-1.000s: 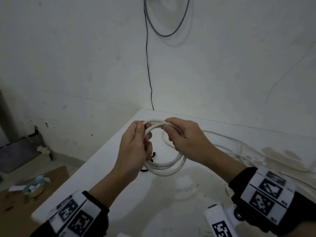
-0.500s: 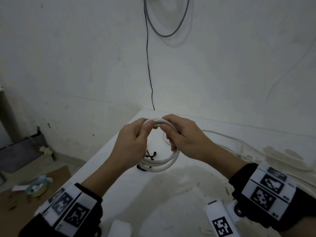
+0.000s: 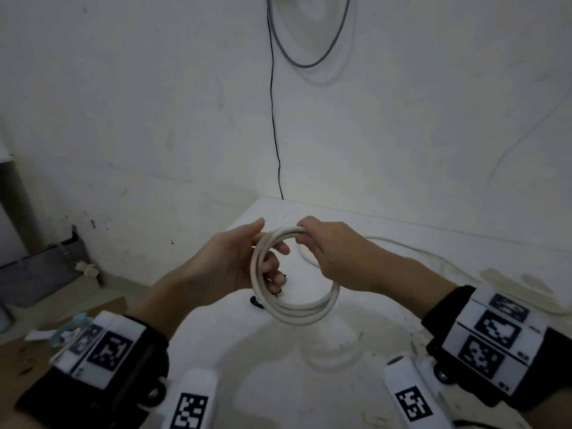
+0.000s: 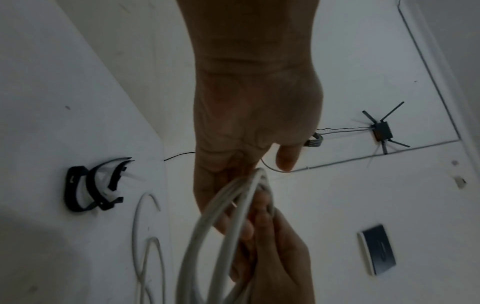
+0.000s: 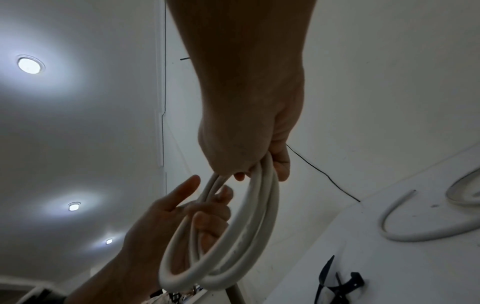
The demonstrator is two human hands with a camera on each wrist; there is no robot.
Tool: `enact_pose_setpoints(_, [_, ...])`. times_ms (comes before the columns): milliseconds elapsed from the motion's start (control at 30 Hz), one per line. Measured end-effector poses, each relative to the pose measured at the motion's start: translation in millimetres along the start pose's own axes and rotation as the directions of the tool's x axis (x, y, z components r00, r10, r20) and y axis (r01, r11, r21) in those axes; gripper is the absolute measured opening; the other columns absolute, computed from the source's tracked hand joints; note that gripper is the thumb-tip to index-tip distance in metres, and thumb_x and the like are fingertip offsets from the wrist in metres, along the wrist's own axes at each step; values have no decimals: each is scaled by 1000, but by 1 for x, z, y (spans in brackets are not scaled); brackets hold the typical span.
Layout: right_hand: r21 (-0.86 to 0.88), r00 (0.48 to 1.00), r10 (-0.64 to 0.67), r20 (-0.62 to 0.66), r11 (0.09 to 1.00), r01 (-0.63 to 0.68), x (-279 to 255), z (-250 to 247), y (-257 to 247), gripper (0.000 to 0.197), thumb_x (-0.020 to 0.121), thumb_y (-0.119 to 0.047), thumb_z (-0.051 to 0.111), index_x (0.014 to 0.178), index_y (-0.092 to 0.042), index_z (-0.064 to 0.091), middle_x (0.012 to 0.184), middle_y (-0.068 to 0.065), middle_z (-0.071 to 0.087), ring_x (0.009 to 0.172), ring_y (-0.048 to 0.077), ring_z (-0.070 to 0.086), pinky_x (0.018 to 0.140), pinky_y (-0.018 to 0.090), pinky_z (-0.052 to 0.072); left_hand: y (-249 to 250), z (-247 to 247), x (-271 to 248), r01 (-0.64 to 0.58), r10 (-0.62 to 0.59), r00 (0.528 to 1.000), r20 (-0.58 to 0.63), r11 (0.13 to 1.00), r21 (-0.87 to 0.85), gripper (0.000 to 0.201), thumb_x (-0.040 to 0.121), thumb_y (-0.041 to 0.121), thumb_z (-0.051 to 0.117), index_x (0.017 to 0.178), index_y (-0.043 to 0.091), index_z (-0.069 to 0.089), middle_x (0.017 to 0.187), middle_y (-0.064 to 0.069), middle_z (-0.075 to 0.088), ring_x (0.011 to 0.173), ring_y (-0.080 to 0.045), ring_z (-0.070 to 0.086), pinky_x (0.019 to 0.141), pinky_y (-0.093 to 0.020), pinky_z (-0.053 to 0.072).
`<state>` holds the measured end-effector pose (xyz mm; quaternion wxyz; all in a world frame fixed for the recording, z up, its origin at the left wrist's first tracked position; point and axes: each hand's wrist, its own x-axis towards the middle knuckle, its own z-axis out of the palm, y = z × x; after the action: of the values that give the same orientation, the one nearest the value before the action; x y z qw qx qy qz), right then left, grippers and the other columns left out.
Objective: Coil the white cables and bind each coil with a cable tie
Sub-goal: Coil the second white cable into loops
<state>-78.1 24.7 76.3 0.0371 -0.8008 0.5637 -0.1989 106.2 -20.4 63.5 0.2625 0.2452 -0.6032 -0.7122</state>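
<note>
A coil of white cable (image 3: 297,308) hangs in the air above the white table (image 3: 278,366). My right hand (image 3: 328,252) grips the coil's top in a fist, seen also in the right wrist view on the coil (image 5: 233,246). The left hand (image 3: 235,264) lies at the coil's left side. Its lower fingers (image 5: 207,222) curl loosely round the strands, and its index finger is straight. Black cable ties (image 4: 93,185) lie on the table below, partly hidden behind the coil in the head view. More loose white cable (image 3: 402,252) trails over the table to the right.
The table's left edge (image 3: 198,308) drops to a floor with cardboard and a tape roll (image 3: 66,331). A grey box (image 3: 40,267) stands by the wall. A thin black wire (image 3: 274,119) runs down the wall to the table's back corner.
My left hand has slid from the coil's top down to its left side and loosened, index finger straightening. The coil now faces me as an open ring. The right hand keeps its grip.
</note>
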Motion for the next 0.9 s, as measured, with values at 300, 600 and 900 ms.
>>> enact_pose_setpoints(300, [152,981,12,195,987,-42,20,28,-11,26,101,-27,34,90,-14,54,69,-2,50,66,19,51,65,31,44,-17,-3,-1,29,149,934,-325,874,484,33,100,21,38,77,4,54,40,11,31,35,-8,27,37,-20,25])
enact_pose_setpoints(600, [27,963,124,240,991,-134,40,65,36,17,86,-9,57,98,-11,69,100,6,66,82,15,57,72,19,45,-25,-37,-20,120,90,914,-396,872,474,31,99,16,40,82,-1,59,45,6,29,36,-10,25,36,-19,23])
enact_pose_setpoints(900, [29,966,104,237,993,-114,39,85,45,13,85,-16,63,90,-7,71,76,0,61,72,17,57,67,25,47,-25,-31,-14,110,37,931,-363,920,377,31,100,20,39,82,0,56,49,5,23,39,-9,18,38,-18,19])
